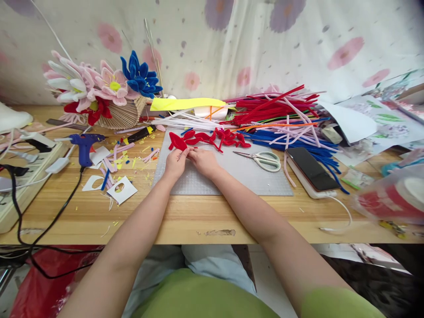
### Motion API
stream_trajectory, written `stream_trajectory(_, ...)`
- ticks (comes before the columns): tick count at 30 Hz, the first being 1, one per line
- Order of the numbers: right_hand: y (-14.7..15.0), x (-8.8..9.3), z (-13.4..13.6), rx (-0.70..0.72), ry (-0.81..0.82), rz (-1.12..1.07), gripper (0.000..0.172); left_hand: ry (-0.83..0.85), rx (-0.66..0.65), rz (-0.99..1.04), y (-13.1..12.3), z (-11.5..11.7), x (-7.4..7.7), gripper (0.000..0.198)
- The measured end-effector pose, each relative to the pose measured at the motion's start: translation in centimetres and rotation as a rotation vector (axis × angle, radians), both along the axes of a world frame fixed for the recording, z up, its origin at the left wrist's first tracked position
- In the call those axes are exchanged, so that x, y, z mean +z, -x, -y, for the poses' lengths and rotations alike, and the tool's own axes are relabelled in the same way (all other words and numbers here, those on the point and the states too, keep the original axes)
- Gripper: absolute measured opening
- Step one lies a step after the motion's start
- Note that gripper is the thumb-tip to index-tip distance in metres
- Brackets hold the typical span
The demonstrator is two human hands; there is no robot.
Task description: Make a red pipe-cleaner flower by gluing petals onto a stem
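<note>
My left hand (175,164) is closed in a pinch on a red fuzzy pipe-cleaner petal (178,141), which stands up above the fingers. My right hand (203,161) is also closed, its fingertips meeting the left ones at the petal's lower end. That end is hidden by the fingers. Just beyond the hands lie several more red petals (228,137) with short stems, on a grey cutting mat (195,187). Scissors (265,160) with pale green handles rest on the mat to the right of my right hand, their blades pointing left.
Bundles of red pipe cleaners (274,106) and blue ones (313,154) lie behind the mat. A phone (313,170) sits on a white power bank at right. Leftward are a blue glue gun (85,148), paper scraps, a power strip (29,176) and fuzzy flowers (114,84).
</note>
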State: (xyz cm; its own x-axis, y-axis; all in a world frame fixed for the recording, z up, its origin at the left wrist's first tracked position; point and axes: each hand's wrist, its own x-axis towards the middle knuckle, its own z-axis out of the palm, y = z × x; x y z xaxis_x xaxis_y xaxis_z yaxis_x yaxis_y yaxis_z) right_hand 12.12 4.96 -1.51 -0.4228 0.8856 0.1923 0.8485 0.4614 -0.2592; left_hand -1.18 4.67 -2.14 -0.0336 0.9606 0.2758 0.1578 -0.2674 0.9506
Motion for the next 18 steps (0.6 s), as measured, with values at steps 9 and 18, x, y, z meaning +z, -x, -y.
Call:
stream_trajectory(9, -0.3, -0.5, -0.1, 0.046, 0.032, -0.072, 0.022, 0.145, 0.063, 0.439, 1.3, -0.9, 1.2, 0.03)
stream_trajectory(18, -1.1, -0.8, -1.6, -0.035, 0.549, -1.066, 0.044, 0.376, -0.554, 0.091, 2.8, 0.0, 1.7, 0.042)
